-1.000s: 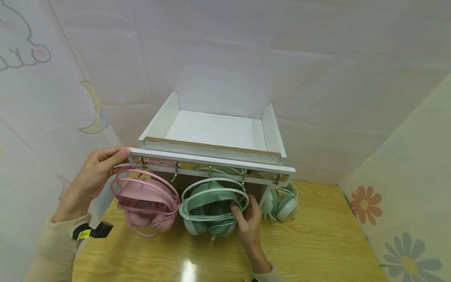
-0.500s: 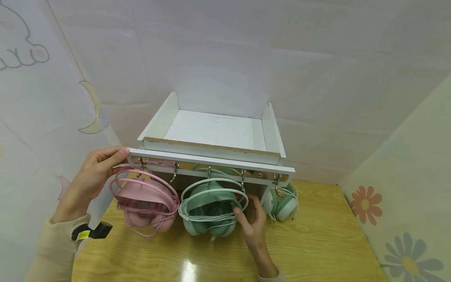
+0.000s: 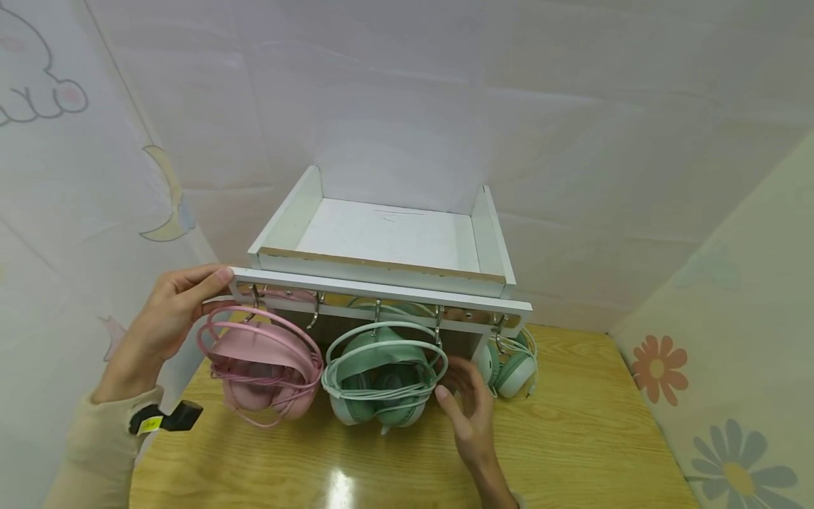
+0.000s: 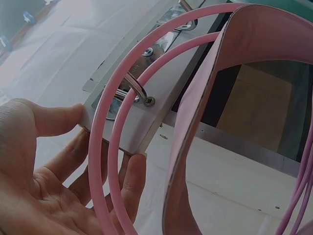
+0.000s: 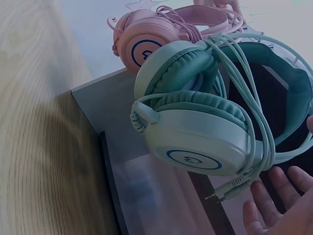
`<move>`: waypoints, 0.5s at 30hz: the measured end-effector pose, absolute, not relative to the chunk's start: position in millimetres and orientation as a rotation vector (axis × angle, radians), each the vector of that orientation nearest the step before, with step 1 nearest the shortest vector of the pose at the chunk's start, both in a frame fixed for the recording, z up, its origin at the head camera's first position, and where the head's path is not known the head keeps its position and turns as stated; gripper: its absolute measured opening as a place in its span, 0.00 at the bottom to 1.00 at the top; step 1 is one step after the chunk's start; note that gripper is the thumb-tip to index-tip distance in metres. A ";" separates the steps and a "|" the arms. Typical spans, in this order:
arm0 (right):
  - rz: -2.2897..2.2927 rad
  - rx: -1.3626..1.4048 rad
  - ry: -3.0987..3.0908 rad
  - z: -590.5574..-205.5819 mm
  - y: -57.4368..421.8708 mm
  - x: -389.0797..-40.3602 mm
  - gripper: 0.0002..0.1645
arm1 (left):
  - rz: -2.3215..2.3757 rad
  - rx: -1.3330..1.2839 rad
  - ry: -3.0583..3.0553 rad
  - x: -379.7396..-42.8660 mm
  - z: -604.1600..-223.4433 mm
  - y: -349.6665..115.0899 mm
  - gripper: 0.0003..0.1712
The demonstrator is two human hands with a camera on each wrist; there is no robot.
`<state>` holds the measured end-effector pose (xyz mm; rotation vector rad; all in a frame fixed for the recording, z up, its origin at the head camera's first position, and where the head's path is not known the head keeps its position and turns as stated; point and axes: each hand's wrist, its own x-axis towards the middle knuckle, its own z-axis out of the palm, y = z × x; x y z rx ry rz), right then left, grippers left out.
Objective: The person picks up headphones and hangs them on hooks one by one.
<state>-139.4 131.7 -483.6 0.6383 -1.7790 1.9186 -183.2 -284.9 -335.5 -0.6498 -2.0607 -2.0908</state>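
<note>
In the head view my left hand (image 3: 162, 318) grips the left end of a white hook rail (image 3: 381, 285), thumb on top and fingers below. Pink headphones (image 3: 263, 344) with a bundled cord hang from a hook beside it; the left wrist view shows their twin pink headband bars (image 4: 102, 142) passing in front of that hand. Mint-green headphones (image 3: 381, 355) hang at the rail's middle. Just right of them is my right hand (image 3: 473, 424), fingers loosely bent, holding nothing. In the right wrist view its fingertips sit close to the green cord's plug (image 5: 230, 188); contact is unclear.
A white tray-like shelf top (image 3: 388, 237) with raised sides stands behind the rail. More green headphones (image 3: 516, 371) are at the right, near the stand's side. Several metal hooks (image 3: 316, 311) project from the rail. The wooden table (image 3: 572, 424) extends forward and right.
My right hand has let go of the green headphones' headband and moved right and slightly down. The left hand stays on the rail. Both hanging headphones look unchanged.
</note>
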 end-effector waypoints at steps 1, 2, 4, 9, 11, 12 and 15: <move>1.914 0.625 -1.795 -483.4 133.0 -138.0 0.23 | -2.092 -0.652 -2.059 -183.3 -335.5 -284.9 0.16; 1.909 0.611 -1.810 -483.5 134.4 -136.9 0.23 | -2.091 -0.653 -2.058 -183.4 -335.6 -284.9 0.16; 1.908 0.579 -1.830 -483.9 137.7 -135.0 0.23 | -2.088 -0.656 -2.055 -183.7 -335.8 -285.0 0.16; 1.905 0.587 -1.818 -483.7 147.4 -134.1 0.23 | -2.088 -0.659 -2.045 -184.3 -336.2 -285.3 0.16; 1.919 0.609 -1.796 -483.4 151.1 -134.1 0.23 | -2.091 -0.659 -2.045 -184.4 -336.3 -285.4 0.16; 1.929 0.619 -1.785 -483.3 152.8 -134.0 0.23 | -2.093 -0.659 -2.046 -184.5 -336.3 -285.4 0.16; 1.940 0.618 -1.775 -484.6 158.2 -133.9 0.23 | -2.090 -0.660 -2.054 -184.4 -336.4 -285.5 0.16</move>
